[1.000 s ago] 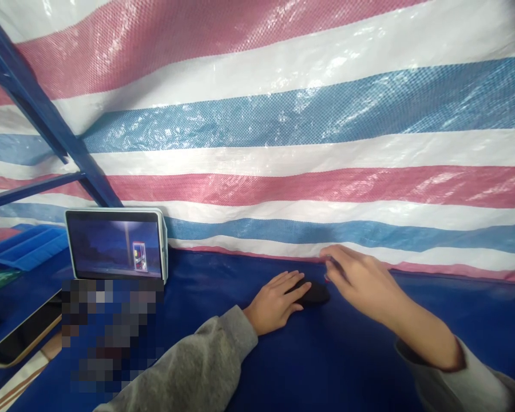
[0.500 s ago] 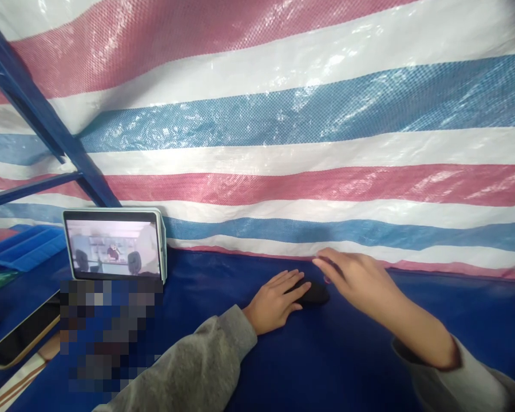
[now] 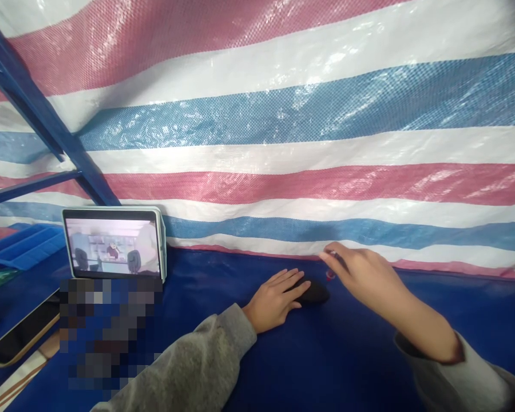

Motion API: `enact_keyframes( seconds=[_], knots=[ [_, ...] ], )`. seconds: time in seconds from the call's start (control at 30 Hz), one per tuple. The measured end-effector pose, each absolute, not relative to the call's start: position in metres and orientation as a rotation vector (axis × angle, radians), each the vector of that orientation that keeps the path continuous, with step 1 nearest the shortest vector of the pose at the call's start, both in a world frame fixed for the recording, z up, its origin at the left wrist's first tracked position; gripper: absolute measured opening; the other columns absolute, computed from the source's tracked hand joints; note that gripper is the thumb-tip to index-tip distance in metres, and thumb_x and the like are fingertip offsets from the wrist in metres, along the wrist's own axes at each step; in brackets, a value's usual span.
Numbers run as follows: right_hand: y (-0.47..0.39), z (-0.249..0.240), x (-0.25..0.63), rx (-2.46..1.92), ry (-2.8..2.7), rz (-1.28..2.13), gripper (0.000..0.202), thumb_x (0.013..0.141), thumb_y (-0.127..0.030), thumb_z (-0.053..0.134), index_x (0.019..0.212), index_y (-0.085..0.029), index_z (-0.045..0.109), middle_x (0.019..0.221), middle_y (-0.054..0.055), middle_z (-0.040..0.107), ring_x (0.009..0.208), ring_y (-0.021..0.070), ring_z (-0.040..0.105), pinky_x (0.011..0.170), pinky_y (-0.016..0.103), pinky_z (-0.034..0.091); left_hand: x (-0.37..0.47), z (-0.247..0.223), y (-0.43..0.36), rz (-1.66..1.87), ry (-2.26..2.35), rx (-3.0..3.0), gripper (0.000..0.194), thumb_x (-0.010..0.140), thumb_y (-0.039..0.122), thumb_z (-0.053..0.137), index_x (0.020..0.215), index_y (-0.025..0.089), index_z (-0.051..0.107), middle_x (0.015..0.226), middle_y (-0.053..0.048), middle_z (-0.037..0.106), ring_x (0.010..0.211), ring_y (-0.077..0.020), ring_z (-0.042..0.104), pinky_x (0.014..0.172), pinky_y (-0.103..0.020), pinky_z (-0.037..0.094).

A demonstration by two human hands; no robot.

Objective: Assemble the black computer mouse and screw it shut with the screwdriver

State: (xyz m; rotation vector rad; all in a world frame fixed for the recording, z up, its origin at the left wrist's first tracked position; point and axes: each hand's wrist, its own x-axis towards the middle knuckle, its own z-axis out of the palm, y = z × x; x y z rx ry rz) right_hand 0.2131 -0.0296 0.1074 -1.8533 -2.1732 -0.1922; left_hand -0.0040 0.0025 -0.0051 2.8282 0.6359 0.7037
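My left hand (image 3: 277, 300) lies on the blue table surface, its spread fingers resting on the left part of a dark, rounded object (image 3: 314, 291). To the right of that object my right hand (image 3: 360, 272) is raised over the table, thumb and fingers drawn together in a pinch. A small pink-red item (image 3: 330, 275) shows just below the right fingertips, near the dark object's right edge. Whether the fingers hold it or something else is too small to tell.
At the left, a tablet (image 3: 114, 243) in a light case stands on the blue table (image 3: 283, 372). Blue trays (image 3: 30, 246), a phone (image 3: 23, 332) and a blurred patch lie around it. Blue metal bars (image 3: 55, 126) and a striped sheet (image 3: 283, 120) rise behind.
My right hand has shifted slightly right and up, and more of the small pink-red item shows beneath it. My left hand stays in place.
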Motion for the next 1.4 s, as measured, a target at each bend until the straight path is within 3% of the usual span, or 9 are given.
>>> enact_keyframes(
  seconds=[0.07, 0.3, 0.5, 0.67, 0.8, 0.97, 1.1, 1.27, 1.4],
  knots=[
    [-0.0287, 0.1091, 0.2156, -1.914, -2.137, -0.221, 0.04, 0.097, -0.046, 0.032, 0.102, -0.02, 0.063, 0.07, 0.005, 0.072, 0.064, 0.0252, 0.068, 0.054, 0.031, 0.041, -0.0039, -0.0046, 0.0024, 0.709, 0.636, 2.828, 0.046, 0.1, 0.03, 0.043, 0.145, 0.021, 0.035, 0.151, -0.009, 0.038, 0.142, -0.0222, 0.031, 0.118, -0.044, 0.029],
    [-0.0335, 0.1121, 0.211, -1.648, -2.22, -0.135, 0.031, 0.092, -0.024, 0.036, 0.108, -0.02, 0.062, 0.09, 0.005, 0.073, 0.072, 0.0194, 0.068, 0.063, 0.029, 0.045, -0.0042, -0.0034, 0.0028, 0.711, 0.645, 2.817, 0.046, 0.1, 0.03, 0.044, 0.144, 0.02, 0.037, 0.15, -0.009, 0.039, 0.142, -0.0211, 0.031, 0.118, -0.043, 0.029],
    [-0.0339, 0.1125, 0.2121, -1.772, -2.198, -0.132, 0.033, 0.096, -0.039, 0.035, 0.101, -0.022, 0.063, 0.066, 0.001, 0.07, 0.063, 0.0217, 0.068, 0.054, 0.029, 0.041, -0.0042, -0.004, 0.0023, 0.712, 0.641, 2.826, 0.046, 0.1, 0.031, 0.043, 0.144, 0.021, 0.037, 0.15, -0.009, 0.039, 0.142, -0.0213, 0.031, 0.118, -0.043, 0.029],
    [-0.0345, 0.1114, 0.2114, -1.7, -2.207, -0.189, 0.029, 0.092, -0.027, 0.038, 0.11, -0.023, 0.061, 0.087, 0.003, 0.074, 0.069, 0.0196, 0.069, 0.058, 0.028, 0.042, -0.0039, -0.005, 0.0032, 0.706, 0.626, 2.823, 0.046, 0.101, 0.032, 0.042, 0.145, 0.02, 0.036, 0.151, -0.009, 0.037, 0.143, -0.021, 0.03, 0.118, -0.043, 0.028],
    [-0.033, 0.1103, 0.2117, -1.766, -2.213, -0.195, 0.033, 0.096, -0.04, 0.036, 0.101, -0.022, 0.063, 0.068, 0.002, 0.071, 0.062, 0.0215, 0.068, 0.054, 0.029, 0.039, -0.0043, -0.0053, 0.0037, 0.692, 0.622, 2.827, 0.047, 0.101, 0.033, 0.043, 0.146, 0.02, 0.035, 0.151, -0.009, 0.037, 0.144, -0.0207, 0.028, 0.119, -0.042, 0.026],
    [-0.0335, 0.1127, 0.2126, -1.687, -2.222, -0.213, 0.03, 0.094, -0.028, 0.035, 0.107, -0.021, 0.061, 0.084, 0.004, 0.074, 0.07, 0.0198, 0.069, 0.058, 0.028, 0.041, -0.0044, -0.0043, 0.0037, 0.701, 0.625, 2.833, 0.046, 0.101, 0.033, 0.042, 0.146, 0.022, 0.035, 0.15, -0.007, 0.039, 0.143, -0.0199, 0.03, 0.118, -0.042, 0.028],
    [-0.0347, 0.1131, 0.2121, -1.746, -2.221, -0.192, 0.034, 0.096, -0.039, 0.035, 0.098, -0.021, 0.063, 0.066, 0.003, 0.07, 0.06, 0.0205, 0.067, 0.053, 0.028, 0.038, -0.004, -0.0037, 0.0034, 0.709, 0.621, 2.836, 0.046, 0.101, 0.033, 0.042, 0.145, 0.021, 0.036, 0.149, -0.007, 0.04, 0.142, -0.02, 0.031, 0.118, -0.042, 0.029],
    [-0.034, 0.1119, 0.2126, -1.702, -2.211, -0.194, 0.03, 0.094, -0.028, 0.035, 0.108, -0.021, 0.061, 0.082, 0.004, 0.074, 0.069, 0.0204, 0.069, 0.059, 0.029, 0.041, -0.0035, -0.0023, 0.0027, 0.701, 0.636, 2.839, 0.045, 0.101, 0.032, 0.042, 0.144, 0.02, 0.038, 0.15, -0.007, 0.04, 0.142, -0.0196, 0.031, 0.118, -0.04, 0.028],
    [-0.0333, 0.1125, 0.2121, -1.758, -2.222, -0.176, 0.034, 0.097, -0.04, 0.034, 0.1, -0.022, 0.063, 0.068, 0.002, 0.07, 0.061, 0.0207, 0.067, 0.055, 0.028, 0.038, -0.0036, -0.002, 0.0026, 0.708, 0.633, 2.837, 0.044, 0.102, 0.032, 0.04, 0.144, 0.02, 0.038, 0.15, -0.007, 0.04, 0.142, -0.0193, 0.03, 0.119, -0.041, 0.028]
  ],
)
